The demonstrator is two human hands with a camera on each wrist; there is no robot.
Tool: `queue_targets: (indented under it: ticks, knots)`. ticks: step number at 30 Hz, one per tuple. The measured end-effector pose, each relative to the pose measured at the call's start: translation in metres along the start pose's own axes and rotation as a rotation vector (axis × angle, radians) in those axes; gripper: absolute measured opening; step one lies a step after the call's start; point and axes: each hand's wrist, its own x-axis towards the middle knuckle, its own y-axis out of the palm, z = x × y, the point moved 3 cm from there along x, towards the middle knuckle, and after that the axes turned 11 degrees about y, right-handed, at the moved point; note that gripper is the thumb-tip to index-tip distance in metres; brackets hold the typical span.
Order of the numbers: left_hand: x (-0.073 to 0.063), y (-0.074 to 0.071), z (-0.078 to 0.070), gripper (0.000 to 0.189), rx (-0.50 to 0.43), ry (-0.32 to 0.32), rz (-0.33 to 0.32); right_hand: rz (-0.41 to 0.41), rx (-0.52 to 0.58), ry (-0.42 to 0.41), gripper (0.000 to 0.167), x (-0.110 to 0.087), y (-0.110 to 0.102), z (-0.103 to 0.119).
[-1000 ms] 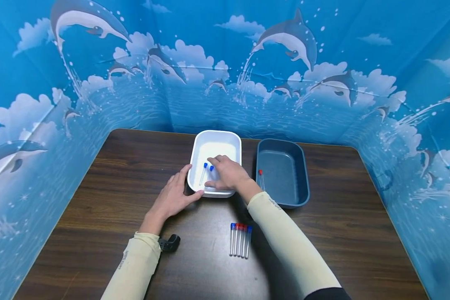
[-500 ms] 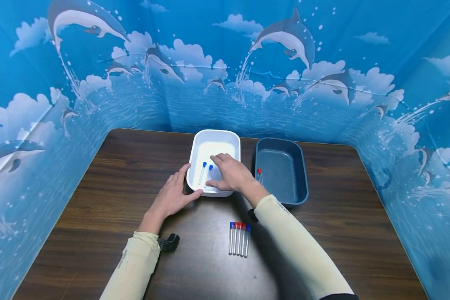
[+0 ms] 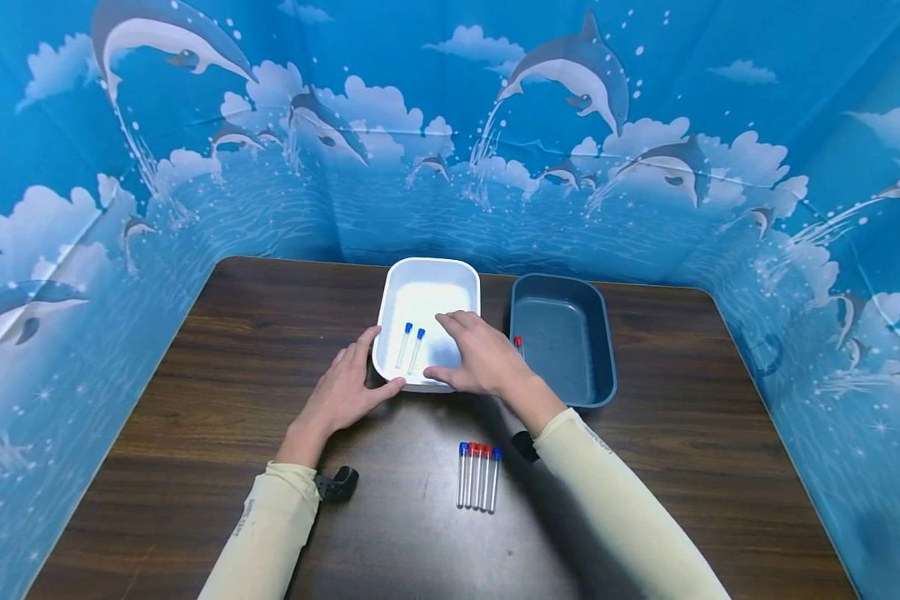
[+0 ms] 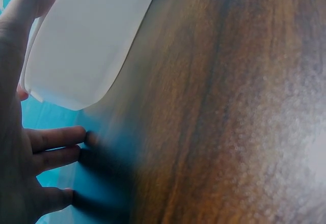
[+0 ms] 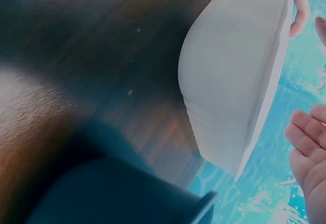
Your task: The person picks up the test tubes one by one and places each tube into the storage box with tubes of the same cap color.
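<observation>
A white plastic tub (image 3: 432, 287) stands near the back of the table with two blue-capped test tubes, a left tube (image 3: 405, 343) and a right tube (image 3: 417, 350), lying side by side in it. My left hand (image 3: 342, 390) spans the tub's front left corner, thumb and forefinger at its rim; in the left wrist view its other fingers stick out straight. Over the tub's right front rim hovers my right hand (image 3: 482, 354), fingers apart and holding nothing. Its palm (image 5: 313, 147) shows beside the tub in the right wrist view.
Right of the white tub stands a dark blue-grey tub (image 3: 570, 346), with a red-capped test tube (image 3: 518, 343) at its left side, partly hidden. Several test tubes (image 3: 478, 477) with red and blue caps lie in a row on the wooden table (image 3: 390, 533). Dolphin-print cloth surrounds the table.
My right hand has drawn back to the right, away from the blue-capped tubes, uncovering the right one in the white tub. My left hand stays at the tub's corner.
</observation>
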Motion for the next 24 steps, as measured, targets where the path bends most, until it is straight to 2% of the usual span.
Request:
queue_targets:
  ticks: [14, 24]
  knots:
    - [0.001, 0.001, -0.001, 0.102, -0.002, -0.013, 0.015, -0.037, 0.029, -0.058, 0.084, -0.043, -0.013, -0.005]
    - [0.000, 0.000, -0.002, 0.102, -0.003, -0.021, 0.016, -0.056, 0.054, -0.083, 0.084, -0.083, -0.011, -0.016]
